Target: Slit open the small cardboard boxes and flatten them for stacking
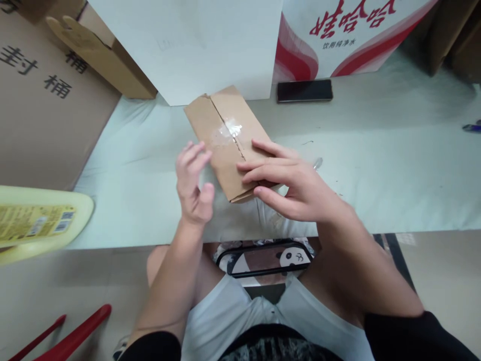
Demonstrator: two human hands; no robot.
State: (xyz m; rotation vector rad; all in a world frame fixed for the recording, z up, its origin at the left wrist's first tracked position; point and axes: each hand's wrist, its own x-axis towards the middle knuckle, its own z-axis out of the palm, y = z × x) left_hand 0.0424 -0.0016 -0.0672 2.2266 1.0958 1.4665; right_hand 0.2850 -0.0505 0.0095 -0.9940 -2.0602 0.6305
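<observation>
A small brown cardboard box lies at an angle on the pale green cloth. Clear tape shines across the seam between its two flaps. My right hand rests on the near right part of the box, its fingers spread over the top. Left of the box, my left hand is raised with fingers curved and apart, holding nothing. Whether its fingertips touch the box's left edge I cannot tell. The box's near right corner is partly hidden beneath my right hand.
A black phone lies before a red-and-white carton. A white panel stands behind the box. Large brown cartons and a yellow-labelled bottle are on the left. A pen lies far right on the cloth.
</observation>
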